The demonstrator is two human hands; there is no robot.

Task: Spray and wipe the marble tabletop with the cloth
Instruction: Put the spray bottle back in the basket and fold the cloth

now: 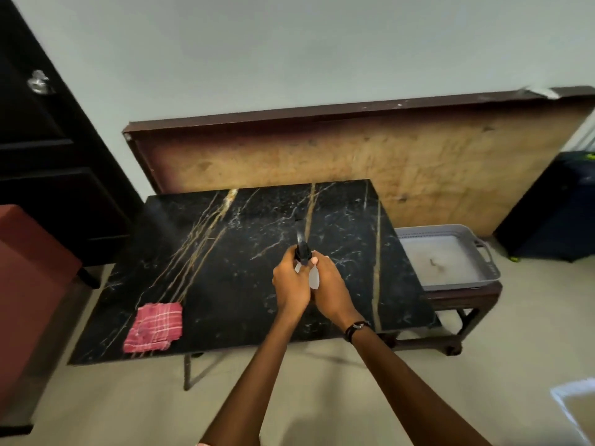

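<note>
A black marble tabletop [225, 252] with gold and white veins fills the middle of the view. A red checked cloth [154, 326] lies flat near its front left corner. Over the table's centre, my left hand [291, 284] and my right hand [331, 288] are clasped together around a spray bottle [304, 252]. Its black nozzle head sticks out above my fingers and points away from me. A pale sliver of the bottle body shows between my palms; the rest is hidden.
A large wooden board [370, 162] leans on the wall behind the table. A grey plastic tray [450, 255] sits on a low wooden stand at the right. A dark cabinet [48, 156] and a red-brown seat [29, 278] stand at the left.
</note>
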